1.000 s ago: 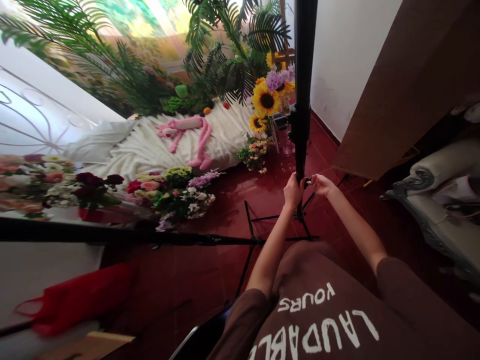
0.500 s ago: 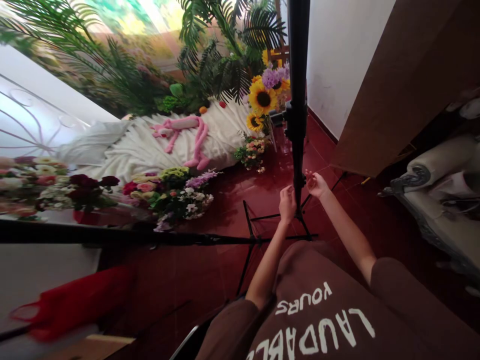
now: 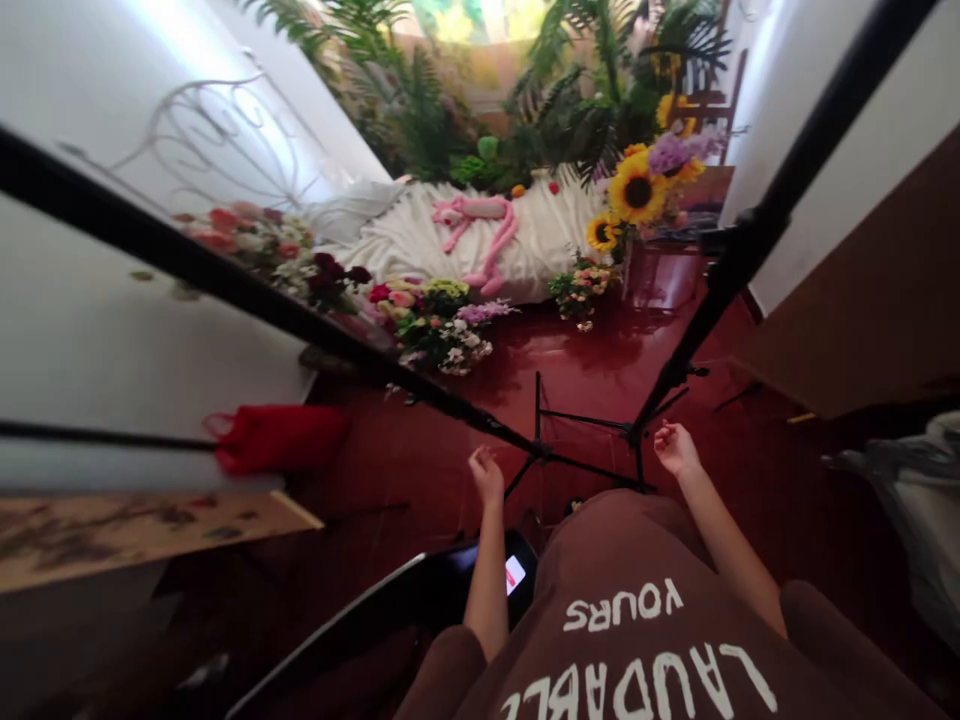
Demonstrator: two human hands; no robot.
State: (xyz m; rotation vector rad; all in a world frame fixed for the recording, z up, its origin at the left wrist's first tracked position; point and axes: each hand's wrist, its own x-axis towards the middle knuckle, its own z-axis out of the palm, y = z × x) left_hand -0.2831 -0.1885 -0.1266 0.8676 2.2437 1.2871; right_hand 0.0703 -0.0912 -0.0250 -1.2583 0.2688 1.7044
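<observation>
Wider apart now, my left hand [image 3: 487, 478] and right hand [image 3: 676, 450] have come off the right-side black stand [image 3: 702, 320] — both half-open, visibly holding nothing. It's just beyond the right hand; turning its knob [image 3: 698, 371] well needs one hand steadying it.

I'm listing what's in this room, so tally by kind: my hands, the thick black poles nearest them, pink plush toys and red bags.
Left hand and right hand: 2
Left black pole and right black pole: 2
Pink plush toy: 1
Red bag: 1
Total: 6
</observation>
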